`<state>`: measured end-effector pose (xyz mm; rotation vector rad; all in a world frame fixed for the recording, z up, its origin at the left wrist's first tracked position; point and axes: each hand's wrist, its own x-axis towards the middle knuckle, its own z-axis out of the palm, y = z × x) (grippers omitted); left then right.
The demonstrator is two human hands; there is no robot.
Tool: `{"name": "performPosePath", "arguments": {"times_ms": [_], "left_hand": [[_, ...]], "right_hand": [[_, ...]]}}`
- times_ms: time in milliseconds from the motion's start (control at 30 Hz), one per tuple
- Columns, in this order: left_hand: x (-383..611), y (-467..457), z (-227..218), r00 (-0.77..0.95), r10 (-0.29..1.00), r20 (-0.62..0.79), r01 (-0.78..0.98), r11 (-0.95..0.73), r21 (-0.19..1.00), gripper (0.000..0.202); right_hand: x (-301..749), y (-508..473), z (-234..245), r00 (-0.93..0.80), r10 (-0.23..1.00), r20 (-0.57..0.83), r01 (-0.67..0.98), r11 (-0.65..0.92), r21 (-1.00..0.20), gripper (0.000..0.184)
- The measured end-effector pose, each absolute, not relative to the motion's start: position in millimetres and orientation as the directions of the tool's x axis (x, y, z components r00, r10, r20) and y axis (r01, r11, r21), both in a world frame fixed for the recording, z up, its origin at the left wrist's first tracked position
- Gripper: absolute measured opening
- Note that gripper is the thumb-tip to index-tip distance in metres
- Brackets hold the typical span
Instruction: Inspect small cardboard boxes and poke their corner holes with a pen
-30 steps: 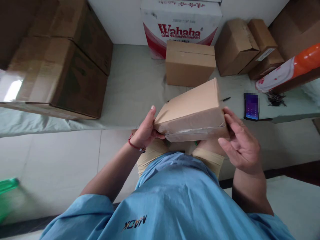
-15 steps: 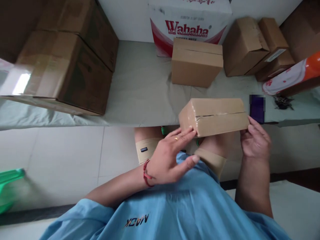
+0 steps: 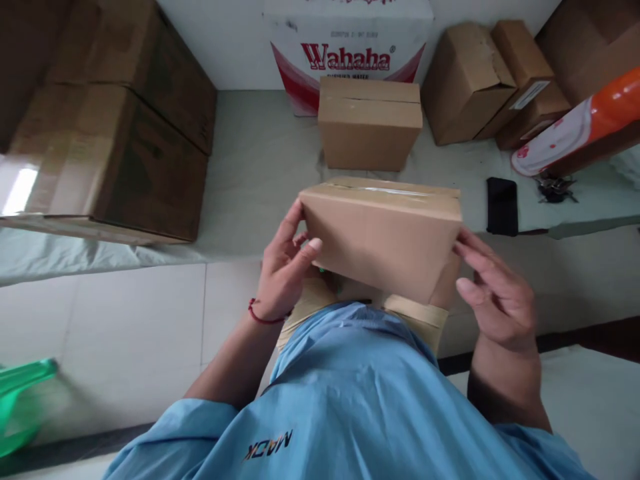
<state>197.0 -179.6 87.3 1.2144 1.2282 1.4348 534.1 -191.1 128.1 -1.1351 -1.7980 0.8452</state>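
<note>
Cardboard box, rectangular, matte, taped along its top seam, was held above the lap at the bench edge; left hand and right hand each pressed an end, fingers loosely spread.

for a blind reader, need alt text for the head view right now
A person holds a taped cardboard box by its ends, left hand and right hand. Beyond it on a cloth-covered table are more cartons and a black phone.
</note>
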Motion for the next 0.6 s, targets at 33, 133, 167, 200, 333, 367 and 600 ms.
{"name": "performPosePath", "arguments": {"times_ms": [33, 133, 167, 200, 333, 367, 600], "left_hand": [[193.0, -175.8, 86.1, -0.193, 0.974, 0.116, -0.050, -0.128, 0.990, 0.069], [182.3, -169.7, 81.2, -0.263, 0.961, 0.084, -0.099, -0.113, 0.989, 0.066], [179.2, -169.7, 79.6, -0.275, 0.958, 0.075, -0.103, -0.107, 0.989, 0.065], [176.5, -170.4, 78.5, -0.287, 0.955, 0.070, -0.103, -0.103, 0.989, 0.065], [175.1, -177.2, 83.5, -0.344, 0.927, 0.146, -0.070, -0.180, 0.981, 0.055], [177.7, -178.8, 87.1, -0.361, 0.913, 0.191, -0.068, -0.231, 0.971, 0.052], [200.7, -178.1, 100.7, -0.407, 0.749, 0.523, 0.273, -0.447, 0.852, 0.046]], "right_hand": [[527.7, -191.9, 133.1, -0.294, 0.906, 0.305, 0.408, 0.408, -0.817, 0.054], [507.3, -191.6, 139.4, -0.397, 0.842, 0.366, 0.428, 0.522, -0.737, 0.059], [500.7, -191.8, 138.7, -0.427, 0.824, 0.372, 0.418, 0.545, -0.727, 0.060], [494.4, -192.6, 136.7, -0.451, 0.811, 0.373, 0.404, 0.558, -0.725, 0.060], [475.2, -201.4, 118.5, -0.351, 0.877, 0.329, 0.263, 0.430, -0.864, 0.060], [472.4, -203.7, 111.6, -0.274, 0.914, 0.300, 0.192, 0.358, -0.914, 0.062], [469.5, -205.9, 55.2, 0.015, 0.975, -0.220, -0.177, -0.214, -0.961, 0.070]]}}
